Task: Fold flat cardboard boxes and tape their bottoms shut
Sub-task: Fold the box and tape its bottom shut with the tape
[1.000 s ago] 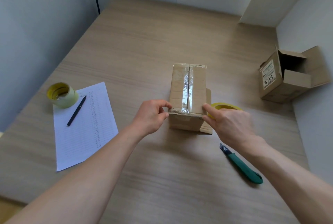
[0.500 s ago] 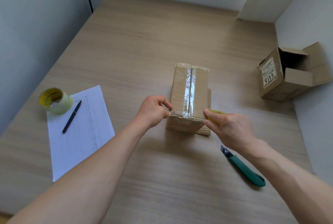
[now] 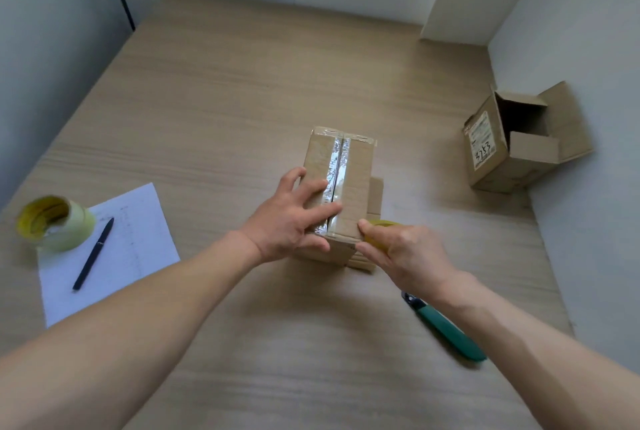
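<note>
A small cardboard box [image 3: 356, 170] stands upturned in the middle of the table, its closed flaps on top with a shiny clear tape strip along the centre seam. My left hand [image 3: 294, 218] lies flat on the near left part of that top, fingers spread and pressing onto the tape. My right hand [image 3: 398, 253] is at the box's near right corner and grips a yellow tape roll [image 3: 381, 223], mostly hidden under the fingers.
A green utility knife [image 3: 446, 329] lies near my right forearm. At the left, a second tape roll [image 3: 55, 223] and a black pen [image 3: 93, 253] rest on a lined paper sheet [image 3: 138, 232]. An open labelled box [image 3: 519, 142] sits by the right wall.
My left hand left the box's near left corner, opened and came down flat on the taped top. My right hand stays at the near right corner with the roll.
</note>
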`<state>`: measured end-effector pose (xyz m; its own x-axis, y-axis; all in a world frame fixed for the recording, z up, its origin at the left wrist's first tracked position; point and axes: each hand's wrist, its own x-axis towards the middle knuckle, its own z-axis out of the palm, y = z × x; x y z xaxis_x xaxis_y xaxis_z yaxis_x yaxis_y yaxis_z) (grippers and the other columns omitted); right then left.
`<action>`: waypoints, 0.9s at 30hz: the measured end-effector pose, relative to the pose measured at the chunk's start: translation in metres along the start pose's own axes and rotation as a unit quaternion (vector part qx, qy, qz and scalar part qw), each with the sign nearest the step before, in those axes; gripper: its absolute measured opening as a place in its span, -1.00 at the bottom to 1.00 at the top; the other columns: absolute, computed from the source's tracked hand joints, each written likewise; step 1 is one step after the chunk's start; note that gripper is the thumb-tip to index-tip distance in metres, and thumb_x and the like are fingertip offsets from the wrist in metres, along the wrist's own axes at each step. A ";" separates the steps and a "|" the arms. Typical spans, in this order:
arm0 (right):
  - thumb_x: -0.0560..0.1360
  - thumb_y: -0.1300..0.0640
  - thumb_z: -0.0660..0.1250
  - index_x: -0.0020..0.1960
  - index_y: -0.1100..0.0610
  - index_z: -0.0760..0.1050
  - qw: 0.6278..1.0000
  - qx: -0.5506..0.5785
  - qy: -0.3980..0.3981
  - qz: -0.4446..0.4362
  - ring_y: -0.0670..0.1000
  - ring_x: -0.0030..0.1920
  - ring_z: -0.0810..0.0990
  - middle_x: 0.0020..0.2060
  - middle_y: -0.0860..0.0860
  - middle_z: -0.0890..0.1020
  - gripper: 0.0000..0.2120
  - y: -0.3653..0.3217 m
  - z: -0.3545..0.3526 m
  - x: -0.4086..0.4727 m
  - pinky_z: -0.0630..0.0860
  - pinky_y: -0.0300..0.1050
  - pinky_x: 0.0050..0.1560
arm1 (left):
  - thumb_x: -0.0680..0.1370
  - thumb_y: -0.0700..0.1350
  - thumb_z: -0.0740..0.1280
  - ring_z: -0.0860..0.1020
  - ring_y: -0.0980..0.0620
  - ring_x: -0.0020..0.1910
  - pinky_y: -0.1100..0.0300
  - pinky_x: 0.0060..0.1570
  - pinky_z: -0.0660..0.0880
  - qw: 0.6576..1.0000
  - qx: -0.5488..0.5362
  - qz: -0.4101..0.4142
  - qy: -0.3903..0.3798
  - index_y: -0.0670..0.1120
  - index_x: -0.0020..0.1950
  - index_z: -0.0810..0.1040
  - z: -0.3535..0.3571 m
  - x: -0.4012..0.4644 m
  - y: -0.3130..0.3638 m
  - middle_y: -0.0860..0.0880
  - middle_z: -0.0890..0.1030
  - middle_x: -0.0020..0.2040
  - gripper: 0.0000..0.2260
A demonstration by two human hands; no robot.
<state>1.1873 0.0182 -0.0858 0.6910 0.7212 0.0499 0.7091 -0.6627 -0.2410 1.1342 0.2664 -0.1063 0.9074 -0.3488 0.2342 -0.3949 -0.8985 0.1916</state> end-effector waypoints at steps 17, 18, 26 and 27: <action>0.50 -0.21 0.35 0.27 -0.11 0.58 0.999 0.034 0.031 0.013 0.18 -0.03 0.67 0.01 0.01 0.71 -0.62 0.003 0.004 0.001 0.60 0.04 -0.14 | 0.52 -0.33 0.38 0.40 0.21 0.32 0.38 0.29 0.31 0.819 -0.445 -0.313 0.181 -0.04 -0.01 0.67 0.026 0.005 0.030 -0.05 0.43 0.33 -0.80; 0.50 -0.21 0.34 0.27 -0.11 0.58 0.999 0.040 0.028 0.013 0.17 -0.02 0.67 0.02 0.00 0.71 -0.62 0.002 0.002 -0.001 0.60 0.04 -0.11 | 0.52 -0.36 0.37 0.39 0.26 0.31 0.41 0.28 0.30 0.814 -0.453 -0.318 0.180 -0.06 -0.01 0.67 0.023 0.005 0.032 -0.06 0.43 0.36 -0.78; 0.38 -0.15 0.46 0.09 -0.02 0.68 0.996 0.034 0.041 -0.067 0.10 -0.23 0.69 -0.19 -0.02 0.73 -0.65 -0.002 -0.003 -0.024 0.59 -0.08 -0.42 | 0.43 0.19 0.38 0.36 -0.01 0.37 0.00 0.39 0.33 0.886 -0.296 -0.326 0.145 -0.03 0.04 0.65 0.007 -0.036 0.078 0.01 0.41 0.33 -0.65; 0.37 -0.17 0.44 0.08 -0.03 0.68 0.996 0.037 0.043 -0.070 0.10 -0.24 0.69 -0.19 -0.02 0.73 -0.65 -0.002 -0.002 -0.025 0.59 -0.08 -0.42 | 0.36 0.36 0.32 0.36 -0.10 0.36 -0.09 0.34 0.35 0.931 -0.175 -0.301 0.108 -0.02 0.03 0.64 0.004 -0.036 0.079 -0.01 0.44 0.30 -0.49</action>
<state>1.1686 0.0013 -0.0842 0.5973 0.7836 0.1708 0.7895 -0.5370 -0.2971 1.0715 0.2071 -0.1036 0.9444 0.2854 0.1635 0.1183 -0.7584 0.6410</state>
